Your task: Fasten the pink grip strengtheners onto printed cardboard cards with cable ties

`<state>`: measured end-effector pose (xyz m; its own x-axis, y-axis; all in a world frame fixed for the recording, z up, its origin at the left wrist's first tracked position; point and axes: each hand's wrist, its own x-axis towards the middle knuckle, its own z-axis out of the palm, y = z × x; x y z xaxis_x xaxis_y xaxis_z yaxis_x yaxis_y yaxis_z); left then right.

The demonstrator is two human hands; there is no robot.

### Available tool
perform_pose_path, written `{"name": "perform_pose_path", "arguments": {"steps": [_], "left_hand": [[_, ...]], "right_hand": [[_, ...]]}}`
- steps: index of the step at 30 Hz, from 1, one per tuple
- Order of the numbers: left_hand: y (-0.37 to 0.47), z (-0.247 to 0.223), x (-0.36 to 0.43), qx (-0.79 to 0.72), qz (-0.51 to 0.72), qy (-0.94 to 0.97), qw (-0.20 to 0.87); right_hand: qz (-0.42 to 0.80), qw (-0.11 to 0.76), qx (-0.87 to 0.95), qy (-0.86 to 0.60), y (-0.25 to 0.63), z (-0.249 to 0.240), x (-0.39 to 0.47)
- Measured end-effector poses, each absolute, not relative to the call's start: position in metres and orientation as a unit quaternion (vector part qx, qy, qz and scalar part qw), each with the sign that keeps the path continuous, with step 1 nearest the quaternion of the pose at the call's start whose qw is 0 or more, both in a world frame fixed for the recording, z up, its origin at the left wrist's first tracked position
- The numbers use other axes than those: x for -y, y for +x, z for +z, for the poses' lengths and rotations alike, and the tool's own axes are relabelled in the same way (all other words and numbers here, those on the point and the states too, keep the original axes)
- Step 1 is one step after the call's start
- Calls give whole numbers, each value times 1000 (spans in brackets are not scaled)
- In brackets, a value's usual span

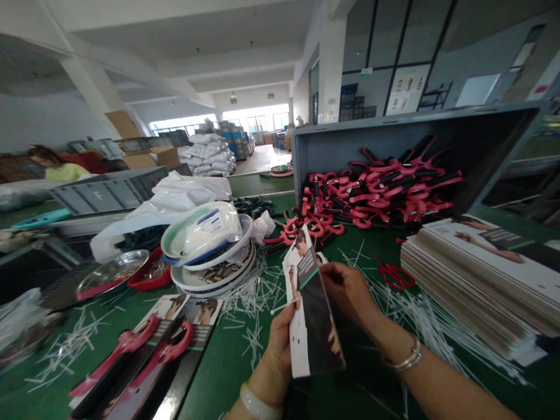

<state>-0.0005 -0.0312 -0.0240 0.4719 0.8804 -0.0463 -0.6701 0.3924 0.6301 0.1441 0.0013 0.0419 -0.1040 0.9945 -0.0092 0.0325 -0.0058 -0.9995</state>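
Observation:
A printed cardboard card (317,318) is held upright and tilted between my hands. My left hand (280,341) grips its left edge, with a white cable tie (284,305) sticking out by the thumb. Behind the card's right edge, my right hand (350,291) has its fingers bent together; what they pinch is hidden. Two pink-and-black hand tools (164,356) lie on cards at the lower left. A thick stack of cards (472,286) stands at the right.
A grey crate (415,119) on its side spills pink-and-black tools (376,195). Loose cable ties (249,297), red scissors (396,275), stacked plates (214,274), a red bowl (153,271) and a metal dish (111,274) are on the green table. A person (56,166) is at the far left.

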Motion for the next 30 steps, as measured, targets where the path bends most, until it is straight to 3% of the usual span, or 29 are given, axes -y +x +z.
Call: {"name": "perform_pose_path", "arguments": {"steps": [4,12,22,30], "left_hand": [[-4,-23,31,-98,481,164,856],[-10,-30,30,-84,524,97,842],[-15,-36,29,-175,554,50,812],[-17,-46,26,-222,552,71,801]], "right_hand": [[358,500,638,-463,134,55,1],[375,507,647,-428,111,61,6],[312,242,850,-347,120,82,-1],[262,157,897,-320,119,89,-6]]}}
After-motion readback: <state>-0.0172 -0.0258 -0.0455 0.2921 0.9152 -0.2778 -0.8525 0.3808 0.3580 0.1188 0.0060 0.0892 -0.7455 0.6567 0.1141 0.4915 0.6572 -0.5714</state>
